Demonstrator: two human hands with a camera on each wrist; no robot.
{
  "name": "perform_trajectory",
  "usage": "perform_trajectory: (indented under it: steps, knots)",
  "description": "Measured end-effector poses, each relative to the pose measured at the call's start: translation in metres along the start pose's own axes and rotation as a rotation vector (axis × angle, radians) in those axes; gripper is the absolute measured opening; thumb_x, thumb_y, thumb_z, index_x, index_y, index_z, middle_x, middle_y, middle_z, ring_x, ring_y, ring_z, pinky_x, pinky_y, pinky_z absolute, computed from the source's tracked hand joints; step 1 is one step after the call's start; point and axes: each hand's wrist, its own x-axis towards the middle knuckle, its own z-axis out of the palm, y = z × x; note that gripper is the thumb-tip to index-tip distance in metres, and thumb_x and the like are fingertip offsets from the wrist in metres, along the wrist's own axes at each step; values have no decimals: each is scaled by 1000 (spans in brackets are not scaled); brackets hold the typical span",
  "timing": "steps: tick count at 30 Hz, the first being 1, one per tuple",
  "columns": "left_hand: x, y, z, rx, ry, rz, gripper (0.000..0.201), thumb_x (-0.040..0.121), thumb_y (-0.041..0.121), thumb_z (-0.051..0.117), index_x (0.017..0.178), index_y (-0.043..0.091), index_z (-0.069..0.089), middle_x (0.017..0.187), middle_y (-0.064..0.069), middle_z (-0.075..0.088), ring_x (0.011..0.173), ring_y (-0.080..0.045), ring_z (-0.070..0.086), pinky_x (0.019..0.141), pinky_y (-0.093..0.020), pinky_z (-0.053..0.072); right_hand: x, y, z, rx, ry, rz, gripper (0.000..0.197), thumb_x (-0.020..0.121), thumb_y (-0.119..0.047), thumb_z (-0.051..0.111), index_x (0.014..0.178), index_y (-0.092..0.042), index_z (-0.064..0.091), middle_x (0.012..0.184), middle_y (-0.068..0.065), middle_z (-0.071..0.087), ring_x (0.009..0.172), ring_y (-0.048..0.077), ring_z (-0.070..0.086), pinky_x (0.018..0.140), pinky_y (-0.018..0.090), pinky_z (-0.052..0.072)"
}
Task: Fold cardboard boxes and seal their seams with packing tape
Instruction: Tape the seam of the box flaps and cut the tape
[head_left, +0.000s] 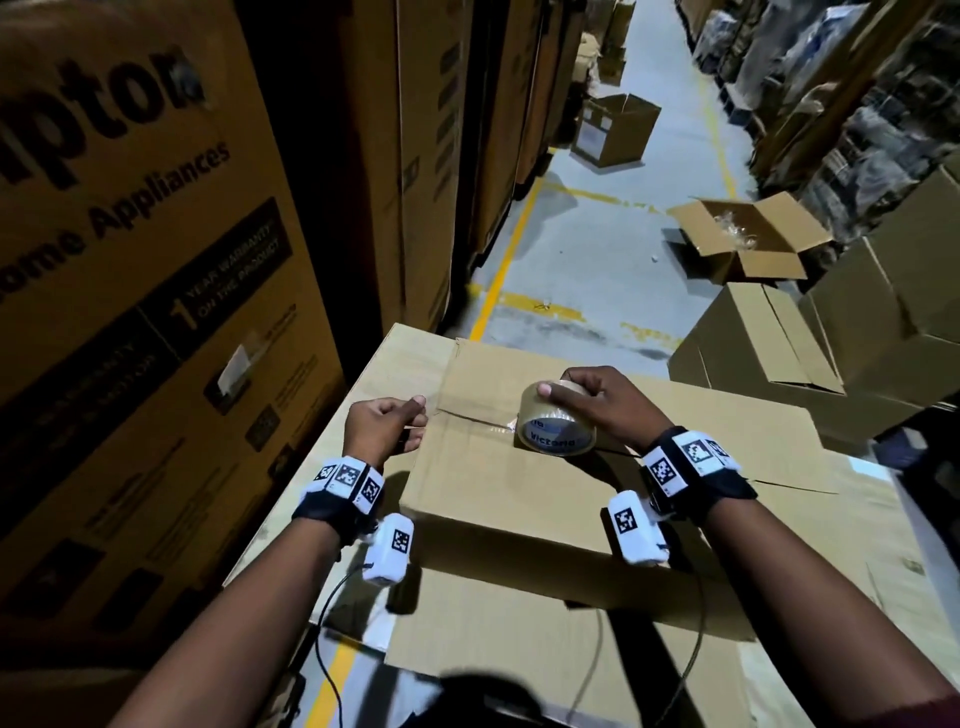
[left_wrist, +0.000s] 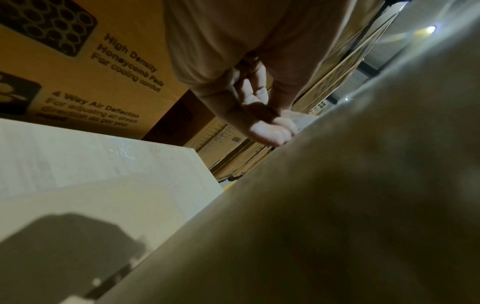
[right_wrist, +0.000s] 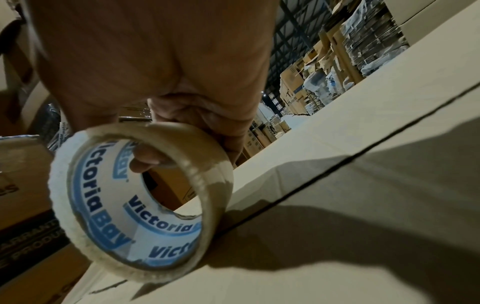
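Observation:
A closed brown cardboard box (head_left: 519, 483) lies in front of me on a larger flat carton (head_left: 852, 561). Its top flaps meet in a dark seam (head_left: 457, 415) that runs left to right. My right hand (head_left: 597, 400) grips a roll of clear packing tape (head_left: 558, 426) that stands on edge on the seam (right_wrist: 337, 164); the roll's (right_wrist: 140, 197) core reads "Victoria Bay". A strip of tape runs left along the seam. My left hand (head_left: 387, 426) pinches the tape's free end (left_wrist: 296, 121) at the box's left edge.
Tall printed appliance cartons (head_left: 135, 270) stand close on the left. Ahead, a grey aisle floor (head_left: 592, 249) with yellow lines holds two open boxes (head_left: 748, 239). Stacked cartons (head_left: 831, 332) and wrapped goods line the right side.

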Motion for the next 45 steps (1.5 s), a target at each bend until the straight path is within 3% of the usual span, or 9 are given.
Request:
perform_trajectory:
  steps: [5, 11, 13, 17, 22, 26, 29, 36, 45]
  knots:
    - [1, -17, 1, 255, 99, 160, 29, 85, 42, 75, 68, 18, 75, 72, 2, 74, 73, -20, 66, 71, -31, 49, -5, 1, 2, 27, -1, 27, 48, 93, -42, 71, 56, -25, 47, 55, -15, 41, 53, 5, 41, 53, 20, 31]
    - [8, -44, -7, 360, -28, -56, 63, 71, 63, 74, 116, 20, 75, 116, 1, 72, 109, -21, 65, 101, -37, 50, -8, 2, 3, 57, -1, 23, 45, 92, -44, 71, 62, -19, 48, 57, -9, 43, 54, 6, 43, 53, 21, 32]
    - [14, -66, -10, 337, -59, -113, 57, 78, 49, 76, 123, 15, 69, 125, -11, 69, 112, -29, 65, 102, -43, 51, -10, 4, 3, 58, -4, 26, 45, 92, -45, 71, 64, -18, 49, 58, -8, 44, 55, 7, 44, 54, 24, 32]
    - [-6, -57, -11, 224, -10, 177, 35, 101, 27, 58, 134, 18, 60, 133, -3, 63, 121, -20, 60, 97, -33, 51, -10, 6, 4, 65, -17, 33, 44, 93, -46, 71, 64, -19, 50, 58, -9, 47, 56, 8, 46, 55, 24, 33]
    - [-45, -20, -3, 242, -385, 234, 56, 105, 49, 35, 157, 32, 26, 149, 19, 33, 135, 0, 31, 112, -26, 23, -7, 11, 6, 107, -19, 30, 43, 93, -44, 70, 66, -17, 52, 60, -6, 46, 58, 10, 45, 58, 28, 33]
    - [-45, -23, -7, 416, -449, 210, 69, 95, 75, 25, 157, 46, 12, 162, 13, 24, 149, -12, 23, 117, -35, 20, -6, 14, 6, 99, -11, 44, 49, 94, -46, 70, 58, -25, 44, 58, -10, 39, 55, 9, 39, 60, 31, 29]
    - [-37, -18, -9, 633, -479, 244, 81, 92, 79, 18, 160, 37, 2, 166, 6, 16, 152, -17, 19, 118, -35, 18, -4, 14, 5, 95, -22, 38, 48, 93, -50, 70, 61, -23, 44, 59, -8, 40, 56, 10, 40, 61, 32, 29]
    - [-13, 11, 36, 1386, -481, 866, 104, 84, 88, 5, 160, 17, -3, 168, -1, -7, 154, -13, -9, 125, -46, 2, 0, 10, 1, 108, -69, 60, 56, 83, -61, 73, 67, -13, 52, 62, 0, 42, 59, 14, 40, 59, 30, 29]
    - [-6, 8, 49, 1595, -438, 931, 115, 78, 94, 2, 160, 13, -8, 168, -4, -9, 154, -16, -10, 124, -49, 0, -1, 10, -30, 57, -211, 74, 63, 85, -58, 74, 62, -3, 52, 61, 9, 44, 58, 20, 38, 59, 31, 28]
